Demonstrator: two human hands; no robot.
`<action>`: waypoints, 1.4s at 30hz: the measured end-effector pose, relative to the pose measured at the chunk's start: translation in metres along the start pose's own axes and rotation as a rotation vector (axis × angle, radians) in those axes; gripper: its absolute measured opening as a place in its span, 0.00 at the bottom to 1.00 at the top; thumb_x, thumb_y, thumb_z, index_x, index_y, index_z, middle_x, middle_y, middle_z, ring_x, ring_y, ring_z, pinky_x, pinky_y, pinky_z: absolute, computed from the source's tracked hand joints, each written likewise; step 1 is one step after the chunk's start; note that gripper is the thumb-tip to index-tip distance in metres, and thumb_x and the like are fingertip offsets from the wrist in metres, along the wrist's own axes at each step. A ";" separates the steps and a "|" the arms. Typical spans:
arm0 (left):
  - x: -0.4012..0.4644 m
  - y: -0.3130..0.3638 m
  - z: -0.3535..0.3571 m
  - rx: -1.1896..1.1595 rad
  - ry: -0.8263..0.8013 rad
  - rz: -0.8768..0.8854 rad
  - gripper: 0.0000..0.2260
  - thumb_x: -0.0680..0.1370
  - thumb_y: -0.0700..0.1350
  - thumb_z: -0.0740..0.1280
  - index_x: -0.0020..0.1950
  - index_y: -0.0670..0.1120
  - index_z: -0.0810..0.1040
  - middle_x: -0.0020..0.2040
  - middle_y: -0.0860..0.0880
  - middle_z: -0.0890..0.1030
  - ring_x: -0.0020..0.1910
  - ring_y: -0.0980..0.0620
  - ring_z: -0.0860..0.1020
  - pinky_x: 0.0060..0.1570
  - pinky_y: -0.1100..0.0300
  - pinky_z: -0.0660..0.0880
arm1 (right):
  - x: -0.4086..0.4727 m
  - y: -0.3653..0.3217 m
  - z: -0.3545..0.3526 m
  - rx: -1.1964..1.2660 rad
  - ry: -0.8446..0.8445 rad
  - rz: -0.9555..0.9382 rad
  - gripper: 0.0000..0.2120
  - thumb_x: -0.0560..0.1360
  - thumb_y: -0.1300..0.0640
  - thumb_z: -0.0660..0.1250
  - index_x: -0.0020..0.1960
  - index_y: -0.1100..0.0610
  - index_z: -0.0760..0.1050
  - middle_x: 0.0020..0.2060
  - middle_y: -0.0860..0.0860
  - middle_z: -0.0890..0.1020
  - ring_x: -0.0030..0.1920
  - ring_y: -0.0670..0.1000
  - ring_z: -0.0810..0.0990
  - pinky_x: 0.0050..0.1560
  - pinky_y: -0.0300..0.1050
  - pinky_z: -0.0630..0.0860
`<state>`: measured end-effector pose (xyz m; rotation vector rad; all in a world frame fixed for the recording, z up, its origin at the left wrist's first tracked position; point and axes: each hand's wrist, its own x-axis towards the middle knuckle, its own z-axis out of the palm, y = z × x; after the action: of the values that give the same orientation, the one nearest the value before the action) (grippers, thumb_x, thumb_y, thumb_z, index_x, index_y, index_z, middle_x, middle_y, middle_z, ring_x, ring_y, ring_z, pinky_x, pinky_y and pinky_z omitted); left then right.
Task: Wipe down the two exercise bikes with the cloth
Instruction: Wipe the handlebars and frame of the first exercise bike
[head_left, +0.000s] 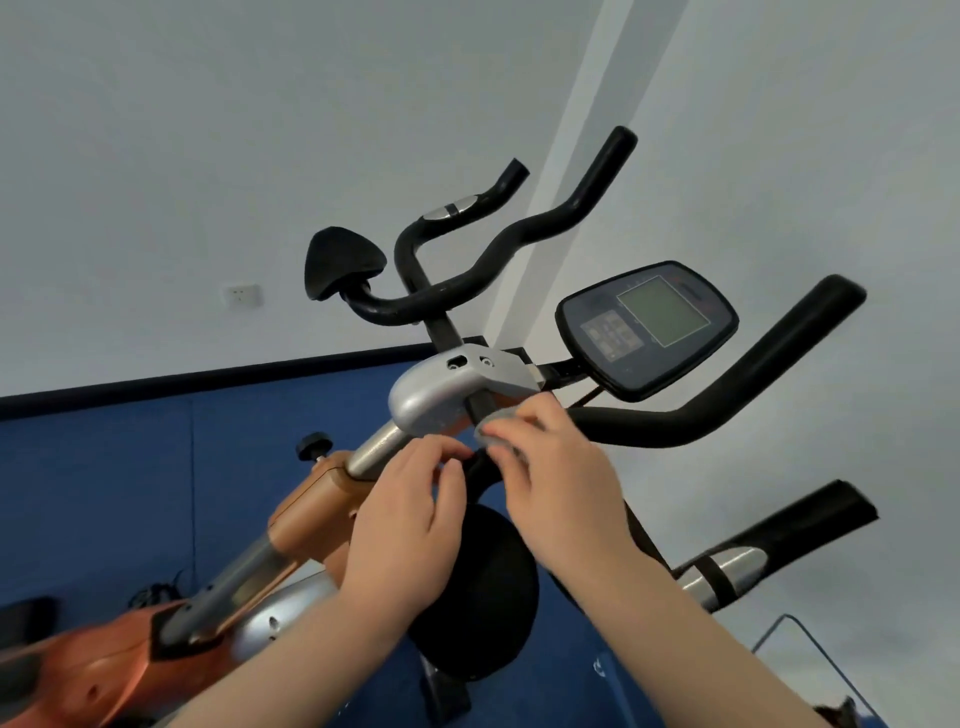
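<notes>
Under silver clamp (441, 400), right hand (561, 488) pinches grey cloth (493, 434); left hand (410, 525) fingers curled, touching stem (376, 449)

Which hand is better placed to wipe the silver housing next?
Right, probably. The right hand already pinches the cloth just under the silver housing, while the left hand sits lower by the silver post with no cloth seen in it.

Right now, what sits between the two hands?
Head view: between the left hand and right hand a black bar of the bike runs up under the silver housing. The right hand pinches a small grey cloth.
</notes>
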<state>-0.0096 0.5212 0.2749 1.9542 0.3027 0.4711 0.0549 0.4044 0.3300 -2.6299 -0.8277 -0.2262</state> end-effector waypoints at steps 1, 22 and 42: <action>0.000 -0.001 0.000 -0.020 -0.003 -0.002 0.09 0.77 0.53 0.55 0.49 0.59 0.74 0.44 0.60 0.78 0.46 0.62 0.77 0.45 0.58 0.75 | 0.000 0.001 -0.005 0.064 -0.073 -0.031 0.09 0.77 0.52 0.63 0.55 0.46 0.79 0.50 0.42 0.74 0.45 0.44 0.78 0.45 0.45 0.77; 0.000 -0.006 -0.002 -0.065 -0.060 0.022 0.06 0.75 0.57 0.56 0.47 0.61 0.71 0.42 0.60 0.76 0.41 0.61 0.75 0.38 0.62 0.70 | 0.075 0.017 -0.002 -0.030 -0.141 0.118 0.06 0.69 0.50 0.74 0.45 0.45 0.80 0.48 0.45 0.78 0.49 0.49 0.78 0.47 0.44 0.73; 0.001 -0.005 -0.003 -0.011 -0.072 0.053 0.07 0.75 0.56 0.55 0.47 0.60 0.71 0.43 0.59 0.77 0.43 0.60 0.76 0.38 0.62 0.71 | 0.085 0.006 -0.011 -0.026 -0.375 0.124 0.09 0.63 0.47 0.76 0.32 0.46 0.77 0.31 0.41 0.79 0.37 0.42 0.77 0.36 0.40 0.69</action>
<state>-0.0102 0.5264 0.2716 1.9673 0.2023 0.4346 0.1274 0.4398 0.3599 -2.7777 -0.7727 0.3010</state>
